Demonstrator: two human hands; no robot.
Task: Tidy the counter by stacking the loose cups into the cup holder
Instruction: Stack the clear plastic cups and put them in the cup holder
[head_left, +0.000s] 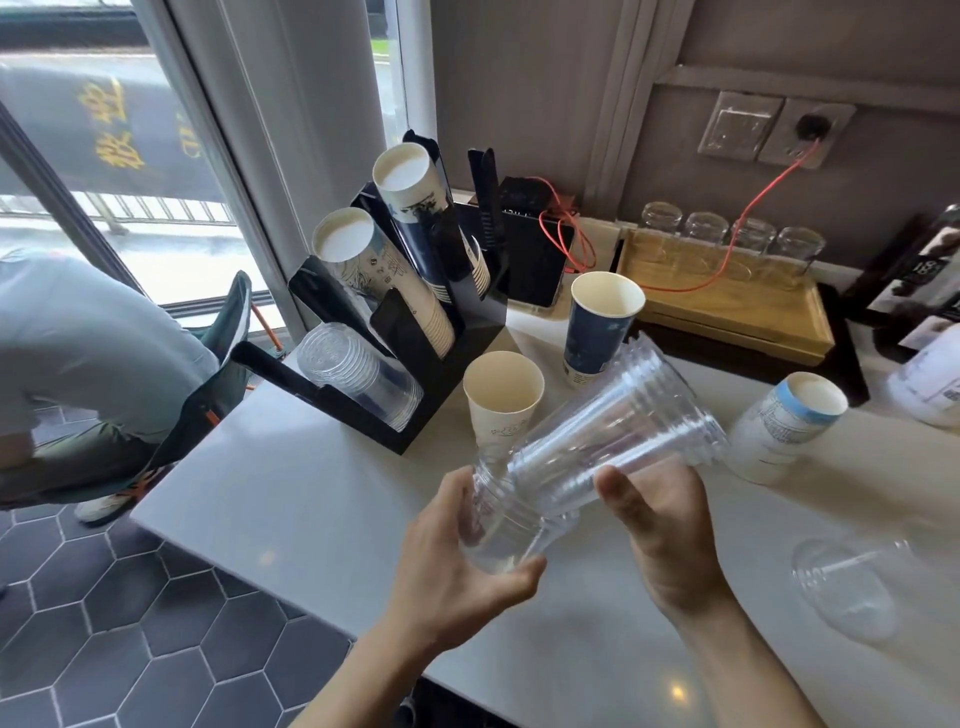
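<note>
A stack of clear plastic cups (597, 441) lies tilted above the white counter (291, 499), held at both sides. My left hand (457, 566) grips its base end, and my right hand (660, 525) cups it from the right. The black cup holder (457, 358) stands at the counter's back left, with two slanted paper-cup stacks (395, 260) and a clear-cup stack (353, 374) in its lowest slot. Loose on the counter stand a cream paper cup (501, 400), a tall blue paper cup (597, 322) and a white-blue paper cup (784, 426). A clear cup (852, 587) lies on its side at right.
A wooden tray (737, 306) with upturned glasses sits at the back right, with a red cable across it to a wall socket (810, 130). A black box (530, 249) stands behind the holder. A seated person (93, 353) is left of the counter, over dark hexagon floor tiles.
</note>
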